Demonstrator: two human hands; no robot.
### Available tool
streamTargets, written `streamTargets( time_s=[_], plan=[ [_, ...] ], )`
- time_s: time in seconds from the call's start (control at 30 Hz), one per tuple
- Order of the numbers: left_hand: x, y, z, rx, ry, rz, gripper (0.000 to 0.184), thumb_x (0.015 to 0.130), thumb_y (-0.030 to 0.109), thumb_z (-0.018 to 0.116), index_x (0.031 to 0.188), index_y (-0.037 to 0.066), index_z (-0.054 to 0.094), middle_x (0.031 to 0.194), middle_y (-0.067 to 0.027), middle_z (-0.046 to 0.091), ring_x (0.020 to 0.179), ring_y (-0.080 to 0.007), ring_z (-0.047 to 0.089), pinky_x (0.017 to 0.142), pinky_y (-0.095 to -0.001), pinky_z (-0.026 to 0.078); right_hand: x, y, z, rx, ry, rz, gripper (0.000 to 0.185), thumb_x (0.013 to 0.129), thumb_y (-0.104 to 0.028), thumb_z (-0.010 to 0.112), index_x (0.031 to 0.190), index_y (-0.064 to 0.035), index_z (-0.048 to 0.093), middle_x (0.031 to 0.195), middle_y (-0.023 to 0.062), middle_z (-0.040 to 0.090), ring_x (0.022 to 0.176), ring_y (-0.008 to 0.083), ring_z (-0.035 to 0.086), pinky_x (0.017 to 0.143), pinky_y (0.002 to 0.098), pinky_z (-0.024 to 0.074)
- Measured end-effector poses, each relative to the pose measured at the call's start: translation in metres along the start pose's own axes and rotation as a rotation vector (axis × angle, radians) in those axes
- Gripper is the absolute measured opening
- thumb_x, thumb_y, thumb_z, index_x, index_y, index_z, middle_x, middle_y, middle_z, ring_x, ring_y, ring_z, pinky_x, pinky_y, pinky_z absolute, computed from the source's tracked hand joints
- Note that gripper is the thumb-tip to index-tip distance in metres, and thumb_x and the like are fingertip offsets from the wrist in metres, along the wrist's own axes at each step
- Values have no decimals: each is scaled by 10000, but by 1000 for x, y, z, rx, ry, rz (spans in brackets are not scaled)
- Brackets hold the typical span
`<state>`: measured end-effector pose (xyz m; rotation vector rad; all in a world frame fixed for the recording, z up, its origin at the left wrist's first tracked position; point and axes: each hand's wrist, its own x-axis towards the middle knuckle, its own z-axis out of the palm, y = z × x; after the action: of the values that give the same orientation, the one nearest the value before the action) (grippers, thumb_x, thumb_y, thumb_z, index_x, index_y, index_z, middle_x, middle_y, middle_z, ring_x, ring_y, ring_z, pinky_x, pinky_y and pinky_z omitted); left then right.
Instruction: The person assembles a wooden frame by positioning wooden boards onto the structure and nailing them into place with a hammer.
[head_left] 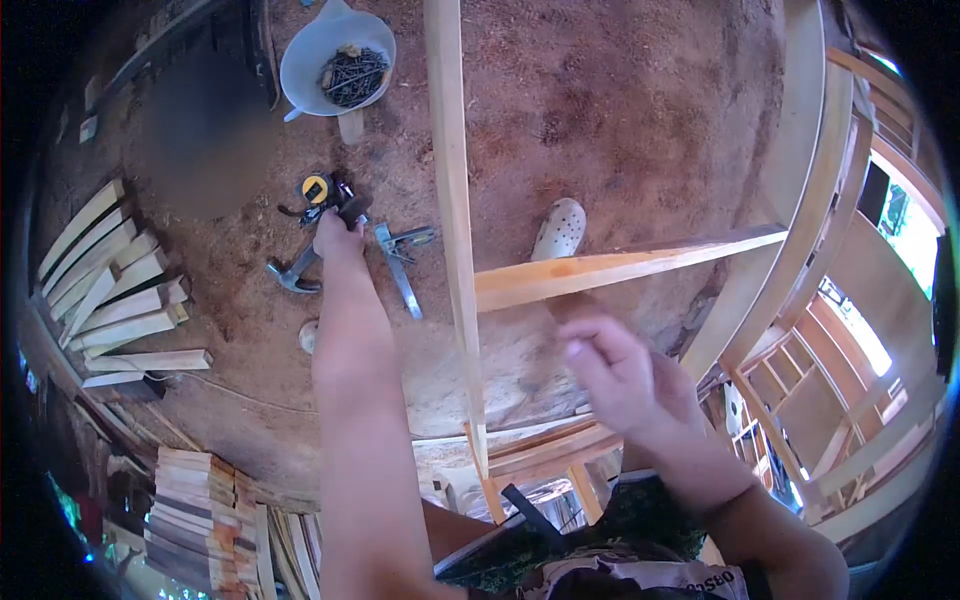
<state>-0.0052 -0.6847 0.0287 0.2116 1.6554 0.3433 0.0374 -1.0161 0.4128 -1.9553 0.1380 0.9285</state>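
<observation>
My left hand [338, 236] reaches down to the ground on the left, its fingers closed around part of a dark tool [353, 208]. Close beside it are a yellow and black tape measure [315, 189], a hammer [292, 277] and a metal clamp-like tool [400, 270]. My right hand [610, 370], slightly blurred, is curled just below a wooden crosspiece [620, 270]. Whatever its fingers hold, if anything, is too small to tell. The crosspiece meets a long upright-running beam [452, 170].
A white bucket of nails [296, 75] stands at the top left. Cut wood pieces [130, 325] lie at the far left, above a lumber stack [195, 520]. A white clog [560, 230] shows behind the crosspiece. Wooden framing [790, 300] curves along the right.
</observation>
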Motion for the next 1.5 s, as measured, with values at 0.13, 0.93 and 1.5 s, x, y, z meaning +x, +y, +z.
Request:
streamTargets(
  time_s=[0.13, 0.93, 1.5],
  plan=[
    [-60, -32, -53, 23, 107, 333, 387, 949, 197, 579, 1221, -78, 563, 1113, -190, 648, 954, -272, 626, 787, -419, 530, -3, 24, 38, 79, -295, 115, 285, 983, -160, 648, 1233, -28, 621, 920, 33, 638, 845, 81, 570, 747, 256, 493],
    [-188, 110, 181, 1887, -372, 1114, 284, 891, 123, 570, 1107, -10, 699, 1160, -260, 683, 1130, -391, 653, 943, -466, 526, 300, -235, 107, -650, 485, -506, 792, 933, -300, 627, 1578, -123, 204, 1250, 303, 516, 1008, 474, 615, 873, 534, 541],
    [-102, 95, 198, 1672, -452, 1582, 181, 878, 43, 556, 914, 43, 733, 936, -218, 726, 893, -410, 711, 835, -465, 572, 345, -214, 107, -425, 505, -979, 682, 926, -198, 642, 1529, -107, 337, 1289, 272, 526, 1145, 475, 539, 973, 531, 466]
  ],
)
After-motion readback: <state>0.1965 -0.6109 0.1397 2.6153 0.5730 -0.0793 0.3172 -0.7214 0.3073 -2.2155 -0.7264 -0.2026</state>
